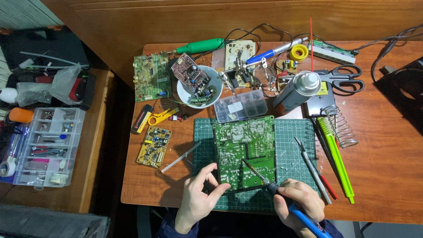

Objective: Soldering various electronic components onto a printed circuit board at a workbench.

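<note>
The right hand has its grip closed around the blue handle of a soldering iron, whose tip points toward 11 o'clock and rests on the lower middle of a green circuit board. The left hand pinches the board's lower left corner, thumb and fingers together on its edge. The board lies solder side up on a green cutting mat, near the front edge of the wooden counter.

At 9 o'clock from the board, a metal strip lies aslant, and past it sits a small yellow circuit board. At 3 o'clock, tweezers and green sticks lie beside a coiled iron stand. At 12 o'clock stands a clear parts box, with a white bowl of components to its left and a spray can to its right. Black scissors lie beyond the can. Well apart at 9 o'clock, a clear organiser tray rests on a side table.
</note>
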